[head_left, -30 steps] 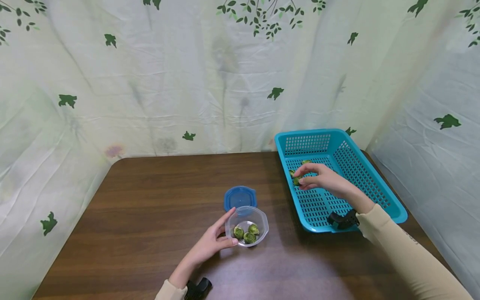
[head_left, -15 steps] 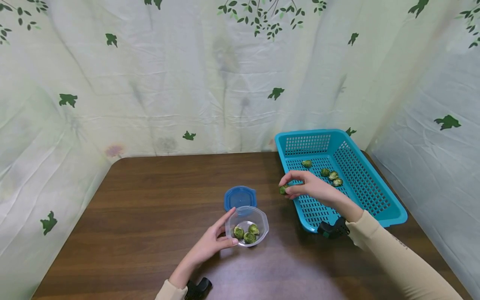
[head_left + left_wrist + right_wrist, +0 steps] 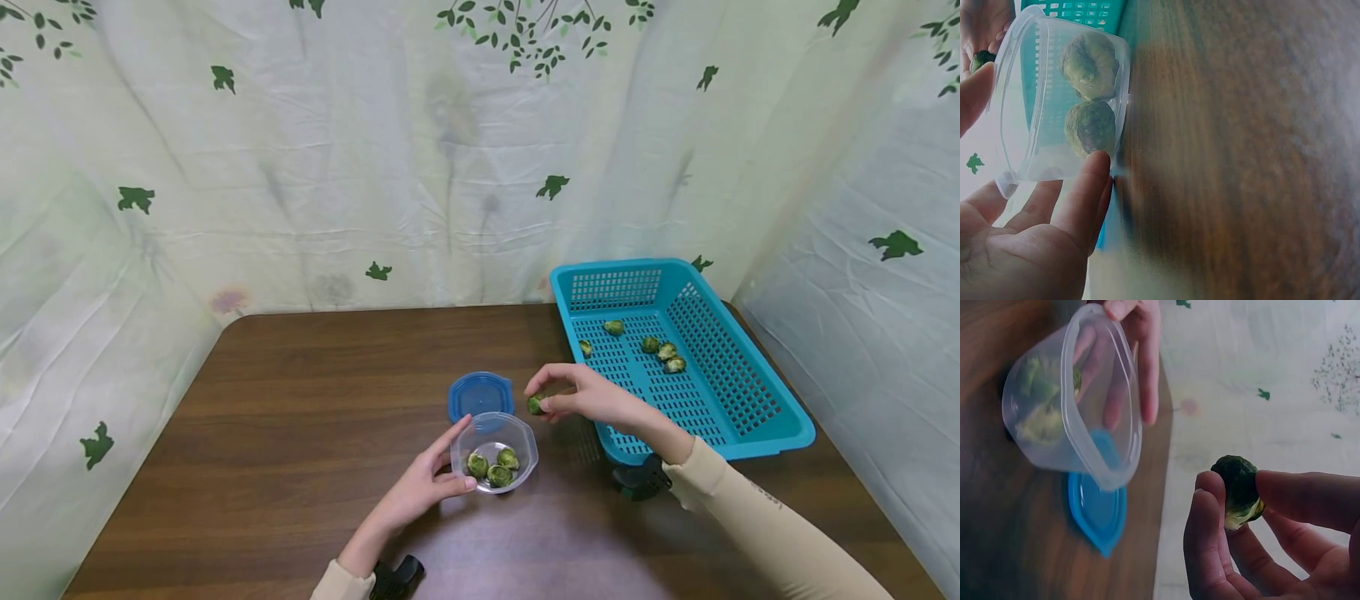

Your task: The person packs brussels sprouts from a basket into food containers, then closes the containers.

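I see the left sleeve (image 3: 341,585) cut off at seven o'clock; left grip (image 3: 427,483) holds the tub (image 3: 527,450), right grip (image 3: 583,394) pinches a partly hidden sprout (image 3: 534,405); brown counter (image 3: 300,417), curtain (image 3: 315,150) at twelve.

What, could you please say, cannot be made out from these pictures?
Head view: part of the leftmost round green Brussels sprout in the turquoise perforated plastic basket, hidden by its rim.
Left wrist view: part of the right hand, cut off by the upper-left corner.
Right wrist view: parts of the held sprout, covered by the fingers.
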A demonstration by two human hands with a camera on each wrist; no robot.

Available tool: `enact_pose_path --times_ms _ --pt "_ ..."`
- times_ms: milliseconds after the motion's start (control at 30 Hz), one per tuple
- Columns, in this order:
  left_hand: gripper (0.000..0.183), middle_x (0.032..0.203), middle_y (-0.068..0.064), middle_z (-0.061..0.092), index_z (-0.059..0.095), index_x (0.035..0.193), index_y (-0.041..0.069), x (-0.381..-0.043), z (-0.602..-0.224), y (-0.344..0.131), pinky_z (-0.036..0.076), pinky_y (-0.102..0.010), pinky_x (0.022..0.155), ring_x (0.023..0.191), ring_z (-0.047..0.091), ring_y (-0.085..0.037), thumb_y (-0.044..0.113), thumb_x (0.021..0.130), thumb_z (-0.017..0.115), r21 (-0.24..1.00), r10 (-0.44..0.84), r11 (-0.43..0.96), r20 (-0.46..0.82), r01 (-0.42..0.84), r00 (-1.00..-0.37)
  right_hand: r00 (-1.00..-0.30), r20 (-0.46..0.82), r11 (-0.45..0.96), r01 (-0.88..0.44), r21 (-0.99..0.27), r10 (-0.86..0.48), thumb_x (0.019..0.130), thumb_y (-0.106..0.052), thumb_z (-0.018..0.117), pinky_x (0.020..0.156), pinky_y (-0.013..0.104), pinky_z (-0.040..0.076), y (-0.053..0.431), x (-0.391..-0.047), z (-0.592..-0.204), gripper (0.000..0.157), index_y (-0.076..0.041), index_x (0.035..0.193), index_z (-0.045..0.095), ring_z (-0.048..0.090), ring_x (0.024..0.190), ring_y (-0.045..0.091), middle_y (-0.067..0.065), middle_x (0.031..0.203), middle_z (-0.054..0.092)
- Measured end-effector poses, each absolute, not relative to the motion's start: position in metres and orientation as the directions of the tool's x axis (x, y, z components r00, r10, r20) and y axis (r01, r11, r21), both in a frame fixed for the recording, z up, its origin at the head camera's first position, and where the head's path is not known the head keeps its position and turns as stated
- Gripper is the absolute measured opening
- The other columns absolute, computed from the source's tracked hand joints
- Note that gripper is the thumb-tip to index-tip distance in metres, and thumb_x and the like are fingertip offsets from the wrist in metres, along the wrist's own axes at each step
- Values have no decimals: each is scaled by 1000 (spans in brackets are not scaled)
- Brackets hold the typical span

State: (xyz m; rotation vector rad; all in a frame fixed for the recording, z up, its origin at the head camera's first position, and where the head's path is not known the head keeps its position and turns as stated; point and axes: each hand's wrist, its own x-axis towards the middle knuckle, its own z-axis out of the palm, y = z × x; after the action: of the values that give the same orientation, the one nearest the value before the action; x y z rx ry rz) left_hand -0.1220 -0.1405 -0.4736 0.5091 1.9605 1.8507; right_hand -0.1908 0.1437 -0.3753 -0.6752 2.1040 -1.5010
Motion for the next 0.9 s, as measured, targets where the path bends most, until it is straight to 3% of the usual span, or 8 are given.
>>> enact_pose_path --times_ms 333,567,900 --pt "79 150 -29 21 17 154 13 -122 -474 -140 48 -28 90 118 51 -38 4 91 64 999 520 47 -28 -4 -854 -764 -83 283 -134 -950 -640 93 -2 55 78 45 55 123 -182 -384 20 6 111 60 63 88 40 13 105 59" --pt "81 150 -29 22 17 154 14 -122 -474 -141 48 -28 91 120 49 -39 7 90 66 999 524 48 -29 -4 -851 -755 -40 266 -181 -947 -654 92 3 54 75 42 56 112 -177 -393 19 9 109 58 63 88 41 16 106 57" --pt "79 149 -32 23 16 154 14 -122 -473 -140 46 -29 93 122 47 -39 6 92 64 999 526 49 -36 -12 -850 -800 -20 320 -217 -922 -600 88 5 57 70 40 57 95 -170 -405 17 4 104 62 66 80 38 14 103 61"
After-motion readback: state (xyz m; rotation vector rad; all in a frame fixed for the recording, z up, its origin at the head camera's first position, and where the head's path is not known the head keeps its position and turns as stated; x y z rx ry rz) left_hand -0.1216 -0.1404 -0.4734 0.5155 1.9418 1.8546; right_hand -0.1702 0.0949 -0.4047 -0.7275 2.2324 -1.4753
